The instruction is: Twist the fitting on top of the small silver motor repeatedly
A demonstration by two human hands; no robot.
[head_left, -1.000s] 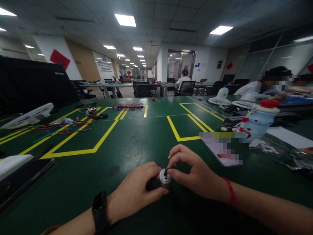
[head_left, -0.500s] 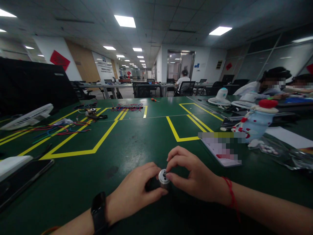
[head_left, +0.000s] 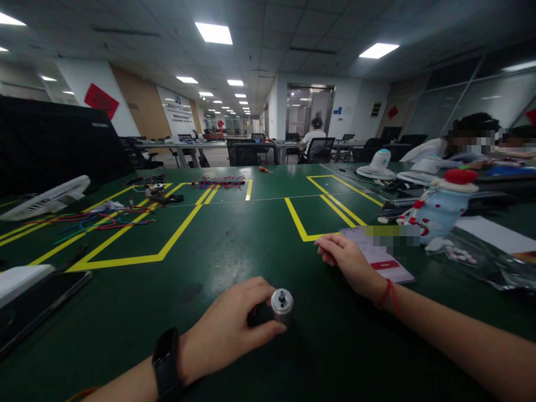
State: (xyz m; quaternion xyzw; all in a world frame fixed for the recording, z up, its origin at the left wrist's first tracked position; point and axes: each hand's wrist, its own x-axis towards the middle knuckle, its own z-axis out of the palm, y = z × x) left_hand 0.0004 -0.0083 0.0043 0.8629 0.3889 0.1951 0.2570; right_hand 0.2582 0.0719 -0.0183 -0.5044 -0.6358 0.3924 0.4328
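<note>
A small silver cylindrical motor (head_left: 282, 301) stands upright on the green table, its short shaft and dark holes showing on the top face. Around its left side is my left hand (head_left: 238, 318), thumb and forefinger closed on it. Well away from the motor, beyond it and to the right, my right hand (head_left: 345, 257) is raised beside a lit phone (head_left: 389, 262), partly covering its left edge. The right fingers are curled together, and whatever lies inside them, if anything, is hidden.
Loose coloured wires (head_left: 113, 219) and a wire bundle (head_left: 220, 182) lie at the left and back. An orange screwdriver (head_left: 265, 170) is at the far edge. A blue bottle (head_left: 446, 209) and white fans (head_left: 376, 167) stand right. A dark phone (head_left: 46, 307) lies left.
My right hand has left the top of the motor and moved forward and right to beside the lit phone. My left hand still holds the motor in the same place.
</note>
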